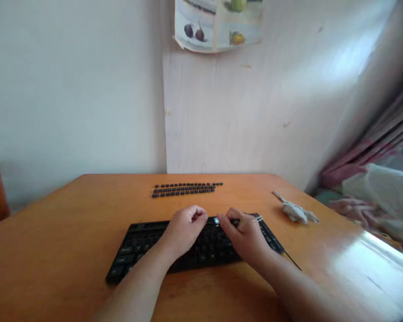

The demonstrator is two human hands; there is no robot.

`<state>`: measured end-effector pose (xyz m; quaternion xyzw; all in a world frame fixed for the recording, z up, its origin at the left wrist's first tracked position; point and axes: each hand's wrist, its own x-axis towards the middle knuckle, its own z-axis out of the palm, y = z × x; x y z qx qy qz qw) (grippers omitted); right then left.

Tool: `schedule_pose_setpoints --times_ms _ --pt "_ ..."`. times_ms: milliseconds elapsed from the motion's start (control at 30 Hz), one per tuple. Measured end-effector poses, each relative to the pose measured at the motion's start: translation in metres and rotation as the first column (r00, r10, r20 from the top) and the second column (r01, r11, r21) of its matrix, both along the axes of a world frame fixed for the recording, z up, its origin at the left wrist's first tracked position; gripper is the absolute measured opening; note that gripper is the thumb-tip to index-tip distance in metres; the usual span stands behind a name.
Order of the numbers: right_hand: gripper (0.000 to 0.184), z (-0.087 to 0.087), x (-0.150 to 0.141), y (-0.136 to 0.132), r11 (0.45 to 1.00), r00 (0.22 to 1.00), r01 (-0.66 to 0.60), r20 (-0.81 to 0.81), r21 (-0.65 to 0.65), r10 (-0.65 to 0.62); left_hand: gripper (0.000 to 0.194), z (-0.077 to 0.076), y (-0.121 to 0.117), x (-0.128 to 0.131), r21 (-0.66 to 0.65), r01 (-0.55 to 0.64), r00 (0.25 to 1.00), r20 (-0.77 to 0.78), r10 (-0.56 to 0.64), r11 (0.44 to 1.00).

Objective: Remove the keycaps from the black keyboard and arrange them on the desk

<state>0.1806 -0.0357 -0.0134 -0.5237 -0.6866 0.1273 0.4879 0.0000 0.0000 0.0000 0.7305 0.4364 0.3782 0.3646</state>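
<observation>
Watching the keyboard: I find the black, rectangular plastic keyboard (211,251) lying on the orange-brown wooden table (70,223), beneath both hands, with a thin black cable (293,260) running off at the right.
Left hand (184,230): fingers curled above the keyboard, thumb close to the forefinger; whether they pinch something small I cannot tell.
Right hand (247,233): closed, as far as I can make out, on a slim, dark, wire-ended tool (259,218) near the keyboard's far edge.
Loose keycaps: three tidy rows of small, black, blocky keycaps (183,188) stand behind the keyboard, well apart from it (a neat layout, from where I sit); I count these rows as the part done.
Keys left on: many caps show at the keyboard's left, near and right parts, so I judge plenty is left; between the hands, blur hides which places are bare.
Pale bundle: a greyish-white, crumpled, cloth-like bundle (295,212) lies untouched to the right.
</observation>
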Motion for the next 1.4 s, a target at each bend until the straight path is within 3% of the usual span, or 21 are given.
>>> schedule_pose_setpoints --times_ms 200,400,600,867,1033,1167,1267,1400 --pt "0.035 -0.003 -0.008 -0.007 0.999 0.999 -0.048 0.017 0.018 0.048 0.024 -0.005 -0.005 0.003 -0.183 0.075 0.991 0.124 -0.052 0.98" --pt "0.031 -0.004 -0.011 -0.009 0.992 0.991 -0.124 0.045 0.012 0.123 0.02 -0.01 -0.004 0.004 -0.234 0.075 0.985 0.171 -0.035 0.969" --pt "0.031 -0.005 -0.012 -0.008 0.989 0.988 -0.146 0.044 0.015 0.145 0.014 -0.014 0.001 0.004 -0.18 0.03 0.989 0.145 -0.004 0.983" --pt "0.019 0.001 -0.014 -0.013 0.968 0.958 -0.249 0.139 -0.027 0.251 0.011 -0.017 0.007 -0.001 -0.058 -0.128 0.982 0.133 0.135 0.99" --pt "0.023 -0.001 -0.012 -0.011 0.988 0.962 -0.154 0.226 -0.013 0.153 0.015 -0.01 0.008 -0.006 -0.094 -0.193 0.95 0.232 0.21 0.977" --pt "0.027 0.005 -0.008 -0.011 0.993 0.969 -0.067 0.242 0.095 0.042 0.017 -0.002 0.006 -0.007 -0.189 -0.2 0.912 0.323 0.253 0.961" --pt "0.023 0.01 -0.006 -0.011 0.984 0.98 -0.077 0.195 0.158 0.045 0.019 -0.002 0.006 -0.007 -0.236 -0.173 0.903 0.35 0.249 0.956" --pt "0.023 0.008 -0.006 -0.009 0.986 0.977 -0.125 0.185 0.108 0.104 0.019 -0.002 0.005 -0.008 -0.274 -0.13 0.913 0.342 0.223 0.953"
